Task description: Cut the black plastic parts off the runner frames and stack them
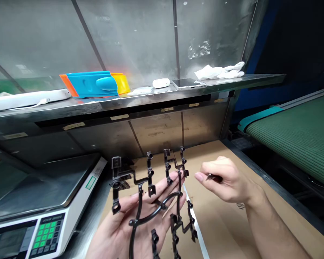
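My left hand (129, 226) is raised palm up, with its fingers spread, and holds a black plastic moulded runner (150, 172) with several small socketed parts on branching stems. The runner crosses the palm and fingers, and its lower end is cut off by the frame. My right hand (224, 180) is to the right of it, apart from the runner, with the thumb and fingers pinched on a small dark tool (212, 176). Most of that tool is hidden in the grip, so its exact kind is unclear.
A sheet of brown cardboard (221, 230) lies under my hands. A digital weighing scale (43, 194) stands at the left, and a green ribbed conveyor belt (294, 133) runs along the right. A steel shelf (124, 100) above holds coloured plastic items, a phone and white cloth.
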Demonstrator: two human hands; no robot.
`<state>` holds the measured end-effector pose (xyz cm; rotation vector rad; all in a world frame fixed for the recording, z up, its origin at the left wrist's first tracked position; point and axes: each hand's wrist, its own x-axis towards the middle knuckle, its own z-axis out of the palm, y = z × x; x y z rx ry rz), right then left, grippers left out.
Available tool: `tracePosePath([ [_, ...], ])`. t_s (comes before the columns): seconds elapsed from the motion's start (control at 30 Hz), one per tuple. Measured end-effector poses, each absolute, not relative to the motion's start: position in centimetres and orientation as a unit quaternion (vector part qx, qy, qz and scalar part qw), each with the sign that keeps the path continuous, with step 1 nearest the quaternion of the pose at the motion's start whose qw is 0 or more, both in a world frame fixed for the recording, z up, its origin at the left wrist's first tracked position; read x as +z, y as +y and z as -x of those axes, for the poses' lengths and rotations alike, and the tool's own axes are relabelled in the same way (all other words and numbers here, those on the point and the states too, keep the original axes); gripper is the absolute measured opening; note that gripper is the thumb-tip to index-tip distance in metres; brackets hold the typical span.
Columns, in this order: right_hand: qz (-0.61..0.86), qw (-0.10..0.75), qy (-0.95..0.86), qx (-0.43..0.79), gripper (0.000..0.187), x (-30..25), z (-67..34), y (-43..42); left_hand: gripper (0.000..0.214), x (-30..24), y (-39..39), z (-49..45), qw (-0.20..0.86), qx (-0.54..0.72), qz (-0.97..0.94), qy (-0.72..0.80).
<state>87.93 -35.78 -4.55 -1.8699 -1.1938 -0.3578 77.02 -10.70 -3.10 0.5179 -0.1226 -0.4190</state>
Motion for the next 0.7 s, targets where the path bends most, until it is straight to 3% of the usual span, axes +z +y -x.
tracePosePath([
  [0.1,0.747,0.488,-0.435,-0.115,0.012,-4.4,-87.6,-35.7,0.055,-2.0,-11.5,-76.6,0.942,-0.199,-0.267,-0.045],
  [0.3,0.781,0.548,-0.299,-0.009,0.031,-3.8,-86.8,-34.1,0.049,-1.9,-12.8,-77.0,0.946,-0.129,-0.298,0.006],
  [0.4,0.783,0.577,-0.231,-0.028,0.043,-3.7,-86.8,-33.0,0.044,-2.9,-12.8,-78.0,0.939,-0.100,-0.328,-0.007],
  [0.57,0.739,0.645,-0.182,-0.067,0.038,-3.6,-86.1,-31.8,0.050,-4.3,-13.7,-80.2,0.888,-0.210,-0.407,-0.030],
  [0.7,0.723,0.648,-0.233,0.051,0.031,-3.6,-84.2,-31.0,0.049,-6.4,-15.6,-80.9,0.887,-0.208,-0.413,0.008],
])
